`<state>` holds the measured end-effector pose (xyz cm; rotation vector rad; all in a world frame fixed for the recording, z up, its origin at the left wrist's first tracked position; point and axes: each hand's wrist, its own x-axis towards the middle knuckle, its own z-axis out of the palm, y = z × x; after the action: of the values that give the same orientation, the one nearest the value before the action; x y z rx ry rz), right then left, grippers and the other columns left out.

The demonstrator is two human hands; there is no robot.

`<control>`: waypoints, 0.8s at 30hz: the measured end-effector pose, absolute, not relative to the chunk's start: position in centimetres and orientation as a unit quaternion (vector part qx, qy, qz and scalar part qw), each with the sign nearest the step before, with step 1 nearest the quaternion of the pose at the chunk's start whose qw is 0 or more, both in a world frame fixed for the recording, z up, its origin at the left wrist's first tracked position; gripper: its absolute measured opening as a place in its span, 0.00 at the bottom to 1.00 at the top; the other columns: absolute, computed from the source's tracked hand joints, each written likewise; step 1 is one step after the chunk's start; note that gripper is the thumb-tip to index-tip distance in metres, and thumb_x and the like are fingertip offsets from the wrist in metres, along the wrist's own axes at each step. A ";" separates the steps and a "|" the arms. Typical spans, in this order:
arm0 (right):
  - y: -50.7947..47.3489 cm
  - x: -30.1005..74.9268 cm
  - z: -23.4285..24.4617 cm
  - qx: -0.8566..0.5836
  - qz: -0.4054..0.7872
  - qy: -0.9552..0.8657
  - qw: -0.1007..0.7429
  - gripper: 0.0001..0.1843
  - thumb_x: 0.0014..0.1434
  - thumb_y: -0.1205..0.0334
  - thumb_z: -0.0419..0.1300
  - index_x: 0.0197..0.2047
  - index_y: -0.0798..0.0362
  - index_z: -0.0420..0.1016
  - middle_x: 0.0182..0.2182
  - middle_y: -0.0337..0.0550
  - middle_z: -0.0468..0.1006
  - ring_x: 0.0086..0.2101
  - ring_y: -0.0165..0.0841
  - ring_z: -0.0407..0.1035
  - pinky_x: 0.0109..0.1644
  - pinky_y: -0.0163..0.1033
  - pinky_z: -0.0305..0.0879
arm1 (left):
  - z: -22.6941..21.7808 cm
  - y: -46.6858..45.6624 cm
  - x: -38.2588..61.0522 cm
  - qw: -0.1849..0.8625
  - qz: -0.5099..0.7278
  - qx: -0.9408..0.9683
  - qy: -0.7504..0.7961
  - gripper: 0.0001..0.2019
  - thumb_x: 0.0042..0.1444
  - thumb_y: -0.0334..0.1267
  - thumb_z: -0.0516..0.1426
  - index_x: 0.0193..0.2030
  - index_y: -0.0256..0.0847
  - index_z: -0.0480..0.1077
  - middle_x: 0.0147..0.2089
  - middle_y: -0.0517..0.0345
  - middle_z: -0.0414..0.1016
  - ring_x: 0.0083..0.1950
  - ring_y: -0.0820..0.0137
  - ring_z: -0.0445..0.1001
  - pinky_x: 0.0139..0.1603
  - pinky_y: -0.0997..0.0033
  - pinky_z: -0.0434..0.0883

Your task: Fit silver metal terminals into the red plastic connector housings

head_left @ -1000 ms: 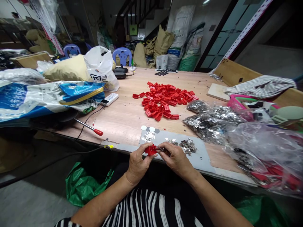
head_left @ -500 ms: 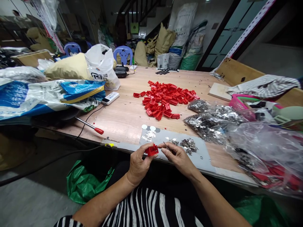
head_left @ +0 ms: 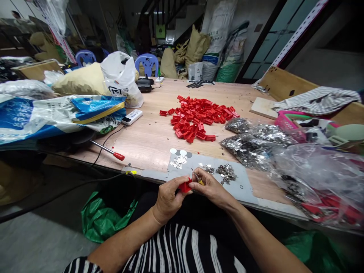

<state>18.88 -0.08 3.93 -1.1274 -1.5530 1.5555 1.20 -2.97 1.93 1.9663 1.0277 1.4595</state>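
Observation:
My left hand (head_left: pixel 170 196) is closed around a small red plastic housing (head_left: pixel 185 186), held just over the table's front edge. Closed on a small yellow-handled tool (head_left: pixel 201 182) with a thin metal shaft, my right hand (head_left: pixel 212 187) has its thumb and fingertips against the housing's right side. The shaft points up and left, away from the housing. Beyond my hands, a grey mat (head_left: pixel 241 178) bears small flat silver pieces (head_left: pixel 179 162) on its left and a heap of metal parts (head_left: pixel 226 173) on its right. Fingers hide much of the housing.
A pile of red plastic pieces (head_left: pixel 196 115) lies mid-table. Clear bags of metal parts (head_left: pixel 244 149) crowd the right side. At left are a red-tipped metal lever (head_left: pixel 118 156), a white device (head_left: pixel 132 117) and plastic sacks (head_left: pixel 57 117). A green bag (head_left: pixel 102 220) hangs below the edge.
The red housing has turned and shifted slightly right and down. My right fingers have moved in against it, and the tool has swung up so its shaft and yellow handle show.

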 end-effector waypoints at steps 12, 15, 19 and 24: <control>-2.2 18.5 3.2 -0.386 0.739 -0.466 0.297 0.24 0.50 0.45 0.65 0.36 0.50 0.58 0.24 0.30 0.56 0.21 0.22 0.44 0.22 0.31 0.38 | 1.3 -3.1 0.0 0.363 0.517 0.706 0.319 0.16 0.52 0.37 0.63 0.48 0.44 0.70 0.44 0.57 0.81 0.45 0.66 0.79 0.67 0.48 0.57; -2.1 18.3 3.3 -0.364 0.764 -0.449 0.288 0.25 0.48 0.45 0.66 0.37 0.50 0.59 0.22 0.28 0.55 0.19 0.22 0.41 0.22 0.31 0.36 | 1.4 -2.9 -0.3 0.451 0.518 0.655 0.316 0.15 0.50 0.39 0.64 0.46 0.42 0.71 0.45 0.53 0.81 0.49 0.62 0.78 0.69 0.47 0.52; -0.6 17.9 4.1 -0.387 0.715 -0.527 0.247 0.20 0.54 0.47 0.62 0.41 0.49 0.62 0.22 0.29 0.58 0.20 0.23 0.48 0.23 0.30 0.41 | 1.2 -2.7 -0.5 0.567 0.540 0.505 0.363 0.16 0.47 0.39 0.66 0.42 0.39 0.71 0.50 0.48 0.78 0.53 0.59 0.75 0.59 0.56 0.68; 2.9 17.4 4.1 -0.530 0.367 -0.728 0.234 0.08 0.60 0.56 0.56 0.39 0.51 0.70 0.34 0.41 0.74 0.33 0.32 0.66 0.37 0.37 0.59 | 0.6 -2.1 -1.0 0.513 0.608 0.411 0.445 0.16 0.47 0.36 0.65 0.43 0.39 0.69 0.42 0.55 0.80 0.43 0.68 0.78 0.49 0.66 0.74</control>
<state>17.43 2.94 4.12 -1.4539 -1.9984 1.0070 -0.98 -2.10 0.59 0.9893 1.0713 1.4615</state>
